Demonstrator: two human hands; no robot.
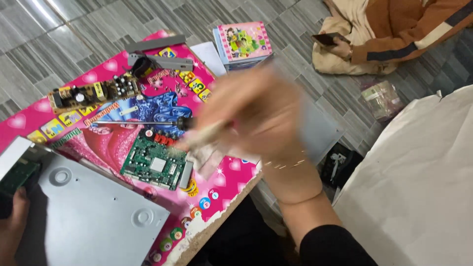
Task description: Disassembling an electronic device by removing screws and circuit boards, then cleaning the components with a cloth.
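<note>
Pink picture box [244, 43] on grey tiled floor [59, 34], seated person holding phone [329, 38], white cloth [419, 182]

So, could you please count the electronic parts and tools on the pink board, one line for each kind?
Circuit boards: 2, a green one and a brown one
Grey metal strips: 2
Screwdriver: 1, held in the blurred right hand
Grey metal cover: 1, by the left hand
Total: 6

A matt grey metal cover [93, 216] lies on the table's [231, 170] glossy pink printed sheet, whose near edge shows rough chipped wood, beside a green circuit board [152, 160]; floor [54, 34] tiles look smooth.
</note>
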